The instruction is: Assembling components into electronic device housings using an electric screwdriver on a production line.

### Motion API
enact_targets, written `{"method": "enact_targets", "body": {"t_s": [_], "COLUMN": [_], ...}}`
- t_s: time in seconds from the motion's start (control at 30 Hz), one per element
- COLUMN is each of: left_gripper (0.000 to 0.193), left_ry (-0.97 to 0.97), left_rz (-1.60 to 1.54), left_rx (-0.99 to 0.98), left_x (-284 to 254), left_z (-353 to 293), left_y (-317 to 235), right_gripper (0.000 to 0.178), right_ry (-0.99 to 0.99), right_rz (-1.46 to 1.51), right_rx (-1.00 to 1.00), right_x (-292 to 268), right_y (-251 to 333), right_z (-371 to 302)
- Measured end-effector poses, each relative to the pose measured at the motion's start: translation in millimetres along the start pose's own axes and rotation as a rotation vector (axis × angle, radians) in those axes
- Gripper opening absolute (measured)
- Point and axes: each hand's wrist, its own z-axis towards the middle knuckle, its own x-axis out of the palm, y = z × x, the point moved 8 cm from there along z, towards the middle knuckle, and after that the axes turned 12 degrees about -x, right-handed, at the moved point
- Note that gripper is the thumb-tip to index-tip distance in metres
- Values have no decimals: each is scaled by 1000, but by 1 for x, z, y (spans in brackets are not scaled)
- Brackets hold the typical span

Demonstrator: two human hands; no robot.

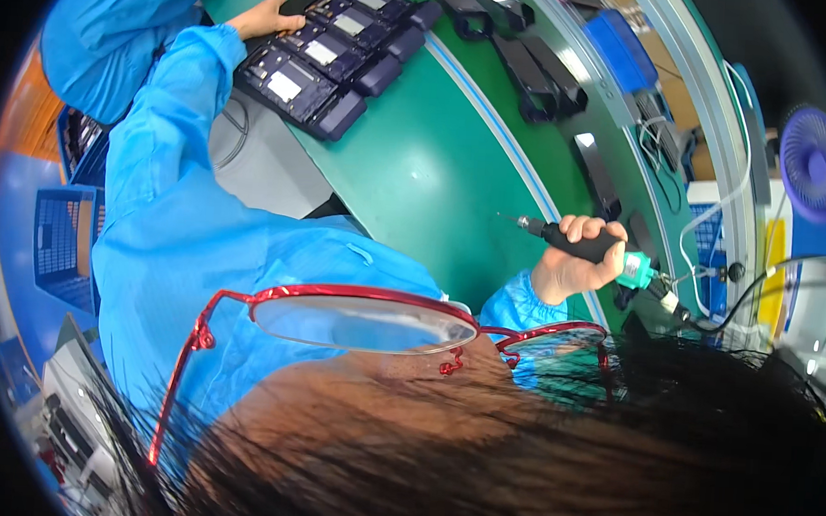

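My left hand [269,19] grips the far-left edge of a row of black electronic device housings [335,53], its fingers over the top edge. Several of these housings lie side by side on the green mat [408,178], each showing a pale rectangular plate; what is under my fingers is hidden. My right hand [576,257] is wrapped around a black and green electric screwdriver [563,238] at the right. Its thin bit points left over the mat, apart from the housings. A cable leaves the tool's rear end.
Several black hollow covers [535,73] lie along the back beyond a pale strip. A blue bin [620,49], a purple fan [813,159] and hanging cables [742,303] stand at the right. A co-worker's blue sleeve [117,28] is at upper left, above blue crates [64,240].
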Motion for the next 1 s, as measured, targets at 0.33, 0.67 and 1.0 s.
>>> {"method": "enact_targets", "body": {"t_s": [0.33, 0.67, 1.0], "left_gripper": [78, 80, 64], "left_ry": [70, 261, -92], "left_rz": [-42, 326, 409], "left_rx": [11, 188, 576], "left_x": [140, 256, 231], "left_z": [-77, -123, -97], "left_y": [-118, -188, -300], "right_gripper": [26, 25, 23], "right_ry": [-122, -229, -212], "right_rz": [-23, -220, -249], "right_rx": [-116, -259, -305], "right_x": [-13, -24, -35], "right_y": [33, 38, 34], "right_z": [-22, -32, -8]}}
